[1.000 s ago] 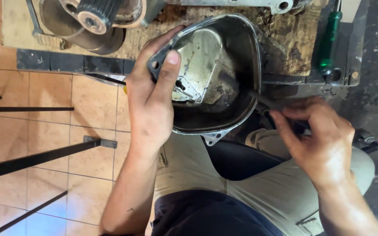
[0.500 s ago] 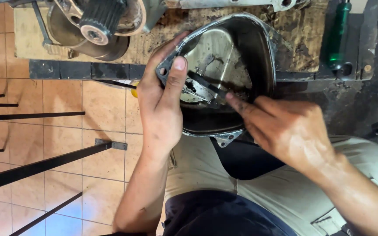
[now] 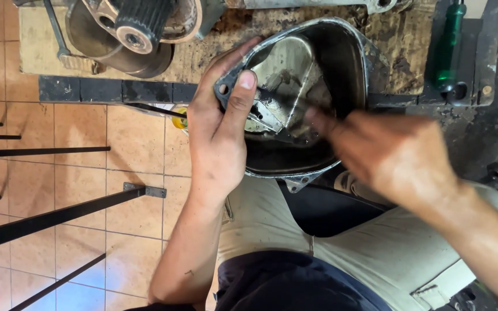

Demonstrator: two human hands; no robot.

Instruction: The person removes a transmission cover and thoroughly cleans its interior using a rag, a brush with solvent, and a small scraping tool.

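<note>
Head view. A metal engine cover (image 3: 341,86), teardrop-shaped and hollow side up, rests partly on the person's lap and partly against the edge of a stained wooden workbench (image 3: 214,46). The left hand (image 3: 220,132) clamps the cover's left rim, thumb hooked inside and fingers wrapped behind. The right hand (image 3: 393,155) reaches into the cavity, its fingertips near a bright metal plate (image 3: 272,118); motion blur hides whether it pinches anything (grip cannot be told). The casting is judged rigid, fairly heavy and oily-slick, so the flanged rim offers the surest hold. Its long axis runs from the narrow lower end, near the lap, up towards the broad end on the bench. A green-handled screwdriver (image 3: 449,43) lies to the right, a toothed pulley assembly (image 3: 136,26) upper left.
</note>
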